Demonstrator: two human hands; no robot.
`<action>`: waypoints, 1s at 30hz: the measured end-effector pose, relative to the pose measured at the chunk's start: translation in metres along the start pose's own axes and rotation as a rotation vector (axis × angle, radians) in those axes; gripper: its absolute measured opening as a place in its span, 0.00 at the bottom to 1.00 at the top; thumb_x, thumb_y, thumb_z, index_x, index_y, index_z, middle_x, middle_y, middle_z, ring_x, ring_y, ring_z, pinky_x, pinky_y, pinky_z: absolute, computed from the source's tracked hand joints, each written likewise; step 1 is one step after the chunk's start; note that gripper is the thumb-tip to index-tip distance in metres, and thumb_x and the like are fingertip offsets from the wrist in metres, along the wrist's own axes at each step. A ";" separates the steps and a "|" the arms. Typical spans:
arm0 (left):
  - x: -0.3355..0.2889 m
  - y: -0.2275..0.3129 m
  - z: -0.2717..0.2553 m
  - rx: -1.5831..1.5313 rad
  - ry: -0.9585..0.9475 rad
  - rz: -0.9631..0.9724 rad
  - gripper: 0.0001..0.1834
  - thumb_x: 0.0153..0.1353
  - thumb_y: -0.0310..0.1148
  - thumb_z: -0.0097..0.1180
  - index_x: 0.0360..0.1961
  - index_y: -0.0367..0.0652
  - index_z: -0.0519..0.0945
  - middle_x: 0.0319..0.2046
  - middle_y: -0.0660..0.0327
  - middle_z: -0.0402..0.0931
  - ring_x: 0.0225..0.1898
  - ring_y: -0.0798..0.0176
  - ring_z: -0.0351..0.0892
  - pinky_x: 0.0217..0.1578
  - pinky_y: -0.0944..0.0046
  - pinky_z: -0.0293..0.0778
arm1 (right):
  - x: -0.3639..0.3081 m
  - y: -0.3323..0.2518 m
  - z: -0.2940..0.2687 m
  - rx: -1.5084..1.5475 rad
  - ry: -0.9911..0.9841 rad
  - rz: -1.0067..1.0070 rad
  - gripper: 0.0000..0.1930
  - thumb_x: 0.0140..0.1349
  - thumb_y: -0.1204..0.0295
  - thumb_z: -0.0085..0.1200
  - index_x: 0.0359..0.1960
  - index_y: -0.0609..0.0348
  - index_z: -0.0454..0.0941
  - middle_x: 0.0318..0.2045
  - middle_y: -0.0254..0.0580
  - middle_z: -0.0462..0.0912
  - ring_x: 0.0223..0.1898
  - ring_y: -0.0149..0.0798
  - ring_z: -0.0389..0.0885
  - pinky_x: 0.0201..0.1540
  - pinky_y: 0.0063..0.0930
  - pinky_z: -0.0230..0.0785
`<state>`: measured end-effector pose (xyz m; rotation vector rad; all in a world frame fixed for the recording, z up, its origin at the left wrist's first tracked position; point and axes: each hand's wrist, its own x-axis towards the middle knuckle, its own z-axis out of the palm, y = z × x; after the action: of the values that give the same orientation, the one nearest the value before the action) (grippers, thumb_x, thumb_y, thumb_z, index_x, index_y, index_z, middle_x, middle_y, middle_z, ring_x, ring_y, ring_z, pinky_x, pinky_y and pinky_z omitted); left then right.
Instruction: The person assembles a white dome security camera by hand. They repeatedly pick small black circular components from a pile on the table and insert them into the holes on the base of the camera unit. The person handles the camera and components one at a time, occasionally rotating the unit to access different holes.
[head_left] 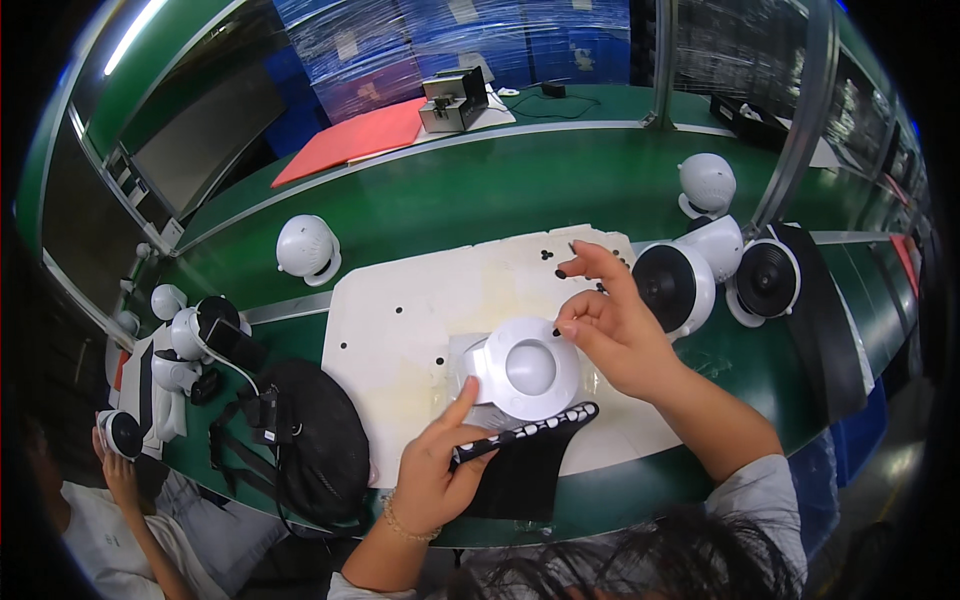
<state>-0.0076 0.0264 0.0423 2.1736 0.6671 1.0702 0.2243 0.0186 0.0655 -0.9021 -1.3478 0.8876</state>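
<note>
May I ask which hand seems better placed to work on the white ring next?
Probably the right hand: its fingertips are beside the white ring, a small black dot at the thumb, while the left hand is occupied holding the dotted black sheet.

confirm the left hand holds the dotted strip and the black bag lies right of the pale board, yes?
No: the black bag lies left of the pale board, as the head view shows. The left hand does hold the dotted strip.

In the left fingers (461,402) is a sheet (527,432). Between them and the right fingers (600,262), a device (496,375) is over a board (380,370). Left of the fingers sits a bag (325,440); right, more devices (665,288).
</note>
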 end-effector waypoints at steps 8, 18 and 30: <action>-0.030 -0.025 0.007 0.036 -0.014 0.075 0.14 0.39 0.19 0.57 0.31 0.39 0.73 0.51 0.47 0.69 0.26 0.56 0.78 0.27 0.66 0.71 | 0.000 0.007 0.002 -0.012 -0.092 0.031 0.33 0.54 0.88 0.41 0.62 0.60 0.46 0.49 0.47 0.61 0.35 0.27 0.71 0.42 0.21 0.65; -0.034 -0.030 0.012 0.010 0.004 0.076 0.14 0.39 0.18 0.56 0.31 0.37 0.72 0.51 0.47 0.69 0.27 0.57 0.79 0.28 0.65 0.72 | -0.004 0.011 -0.004 -0.137 -0.175 -0.022 0.36 0.54 0.87 0.45 0.63 0.52 0.43 0.46 0.46 0.61 0.38 0.31 0.71 0.44 0.26 0.65; -0.032 -0.032 0.010 0.050 -0.010 0.068 0.13 0.39 0.18 0.56 0.30 0.37 0.73 0.51 0.47 0.69 0.25 0.56 0.77 0.27 0.65 0.71 | -0.010 0.014 -0.003 -0.911 -0.075 -0.669 0.27 0.50 0.81 0.53 0.54 0.59 0.61 0.39 0.44 0.77 0.35 0.45 0.76 0.39 0.28 0.68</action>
<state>-0.0218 0.0233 -0.0018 2.2573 0.6252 1.0877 0.2271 0.0154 0.0483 -0.9694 -1.9898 -0.2601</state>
